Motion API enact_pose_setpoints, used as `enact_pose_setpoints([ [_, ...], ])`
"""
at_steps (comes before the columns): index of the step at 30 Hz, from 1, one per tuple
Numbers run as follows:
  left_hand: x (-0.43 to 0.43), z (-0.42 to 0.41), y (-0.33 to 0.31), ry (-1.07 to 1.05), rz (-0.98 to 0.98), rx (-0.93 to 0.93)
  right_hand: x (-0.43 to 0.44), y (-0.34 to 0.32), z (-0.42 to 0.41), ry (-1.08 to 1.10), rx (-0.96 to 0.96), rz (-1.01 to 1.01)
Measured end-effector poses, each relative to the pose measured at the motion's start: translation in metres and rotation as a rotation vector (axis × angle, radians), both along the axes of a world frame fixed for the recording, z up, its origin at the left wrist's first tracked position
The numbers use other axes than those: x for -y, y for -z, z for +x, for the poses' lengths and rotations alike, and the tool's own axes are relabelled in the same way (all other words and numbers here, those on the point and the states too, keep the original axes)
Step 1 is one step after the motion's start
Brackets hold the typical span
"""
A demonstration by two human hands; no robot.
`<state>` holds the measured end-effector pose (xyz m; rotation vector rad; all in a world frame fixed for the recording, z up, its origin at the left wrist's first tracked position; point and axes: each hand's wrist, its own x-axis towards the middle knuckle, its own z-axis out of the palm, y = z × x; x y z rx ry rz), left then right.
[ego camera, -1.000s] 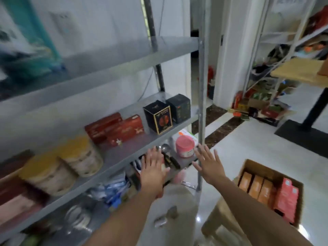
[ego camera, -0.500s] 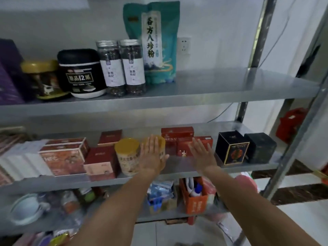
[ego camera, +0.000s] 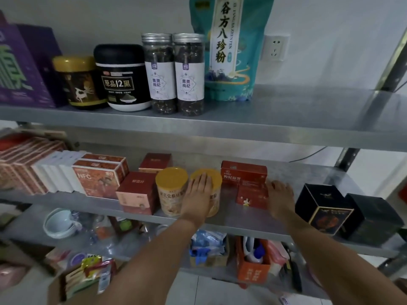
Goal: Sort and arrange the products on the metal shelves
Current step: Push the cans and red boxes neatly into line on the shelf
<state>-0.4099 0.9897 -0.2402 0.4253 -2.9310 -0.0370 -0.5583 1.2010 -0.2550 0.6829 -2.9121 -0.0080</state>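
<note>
Now your left hand [ego camera: 197, 197] lies on the right-hand yellow-lidded can [ego camera: 216, 183], which stands near the front of the middle shelf [ego camera: 242, 219], just beside its twin can [ego camera: 171, 190]. Half a second ago that hand hovered in front of the can with its fingers fanned apart. Its fingers [ego camera: 201, 180] are straight now and pressed together, flat against the can's front with the tips over the lid's rim.

Your right hand [ego camera: 280, 200] has moved too. It was over the small red box [ego camera: 252, 195] before, and it now sits to the right of that box, between it and the black box with gold edging [ego camera: 323, 209]. Its fingers [ego camera: 280, 186] are loosely together, slightly bent at the tips, and hold nothing. Whether the hand touches the red box's side, you cannot tell from here.

None of the products has shifted; only your view has come closer.

Behind the small red box lies a larger red box [ego camera: 243, 172], and a second black box [ego camera: 374, 219] stands to the right of the gold-edged one. Left of the cans are a pink-and-red box [ego camera: 137, 192] and the orange NFC boxes [ego camera: 97, 177].

On the upper shelf [ego camera: 286, 111] stand two clear jars [ego camera: 159, 73], a black tub [ego camera: 122, 78] and a teal pouch [ego camera: 229, 47].
</note>
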Motion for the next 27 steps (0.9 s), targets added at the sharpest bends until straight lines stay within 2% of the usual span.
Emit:
enact_pose_setpoints([
  [6,0.001,0.003,-0.003,0.039,-0.016,-0.01,-0.004,-0.01,0.009,-0.09,0.002,-0.37],
  [10,0.002,0.006,-0.011,0.082,-0.01,0.019,-0.013,-0.021,0.031,-0.248,-0.05,-0.723],
  [12,-0.003,0.01,-0.015,0.128,0.087,-0.103,-0.019,-0.025,0.042,-0.354,-0.031,-0.841],
  [16,-0.035,0.028,-0.023,0.266,0.419,-0.548,-0.027,-0.034,0.058,-0.505,0.1,-0.968],
  [19,-0.053,0.039,-0.024,0.409,0.337,-0.742,-0.034,-0.038,0.066,-0.498,0.133,-0.951],
  [22,-0.064,0.043,-0.026,0.389,0.114,-0.843,-0.029,-0.045,0.074,-0.368,0.083,-0.84],
  [23,-0.068,0.044,-0.026,0.377,0.047,-0.868,-0.025,-0.045,0.079,-0.294,0.114,-0.872],
  [24,-0.073,0.044,-0.026,0.368,0.0,-0.896,-0.021,-0.048,0.084,-0.203,0.217,-1.0],
  [25,-0.076,0.043,-0.026,0.358,-0.029,-0.923,-0.019,-0.052,0.091,-0.099,0.39,-1.214],
  [27,-0.082,0.041,-0.027,0.34,-0.065,-0.96,-0.02,-0.06,0.103,0.067,0.888,-1.651],
])
